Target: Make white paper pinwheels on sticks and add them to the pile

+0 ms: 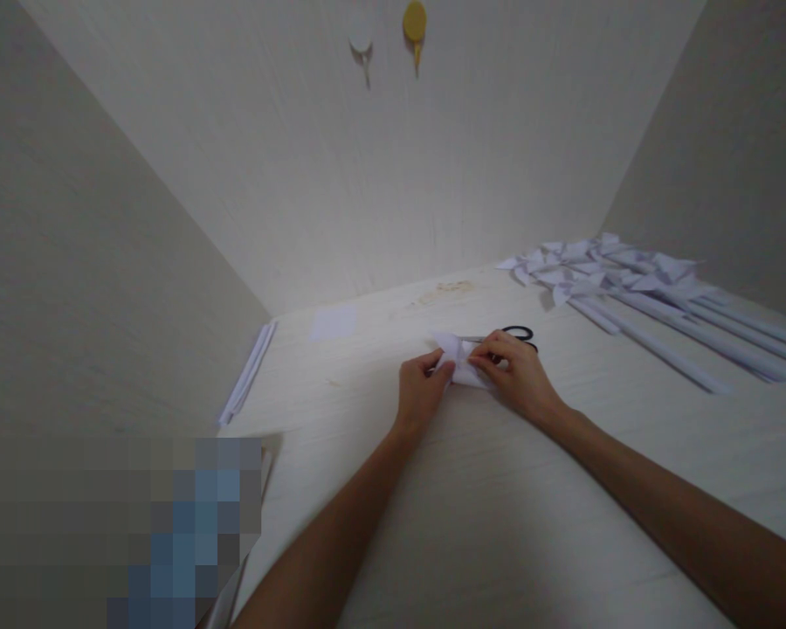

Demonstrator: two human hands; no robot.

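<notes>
Between my two hands is a piece of white paper [459,354], partly folded into a pinwheel-like shape. My left hand [423,389] pinches its left edge between thumb and fingers. With fingertips pressed together, my right hand [514,371] grips the paper's right part near its middle. Just behind the right hand lie scissors [519,333] with black handles; the fingers and paper hide part of them. What the right fingertips hold at the paper's centre is too small to make out.
White paper pinwheels [582,271] on rolled paper sticks [668,354] are heaped at the right back. A square paper sheet [333,322] lies left of centre. Rolled white paper sticks [247,376] rest by the left wall. Two hooks, one yellow [415,24], hang on the back wall.
</notes>
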